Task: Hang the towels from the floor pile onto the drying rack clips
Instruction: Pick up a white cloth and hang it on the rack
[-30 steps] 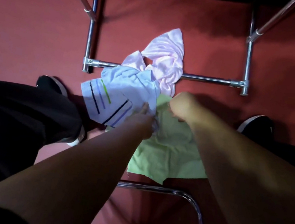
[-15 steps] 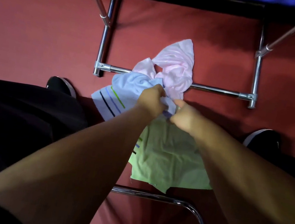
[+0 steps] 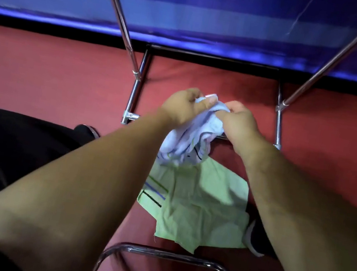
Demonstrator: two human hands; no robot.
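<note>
A pale blue towel [image 3: 192, 140] with dark and green stripes hangs bunched in the air between my hands. My left hand [image 3: 183, 107] grips its top edge with the thumb over the cloth. My right hand [image 3: 237, 121] pinches the same edge close beside it. Below it a light green towel [image 3: 198, 207] lies spread on the red floor. The pink towel is hidden behind my hands and the lifted cloth. Chrome legs of the drying rack [image 3: 133, 94] stand just beyond my hands; no clips are in view.
Two slanted chrome rack poles [image 3: 119, 14] rise to the upper left and upper right. A curved chrome bar [image 3: 167, 255] lies on the floor near me. A blue wall [image 3: 216, 16] runs behind the rack. My black shoes [image 3: 256, 240] flank the green towel.
Both hands have lifted the striped blue towel off the pile and up toward the rack. The view tilted upward, showing the blue wall. The green towel stays on the floor.
</note>
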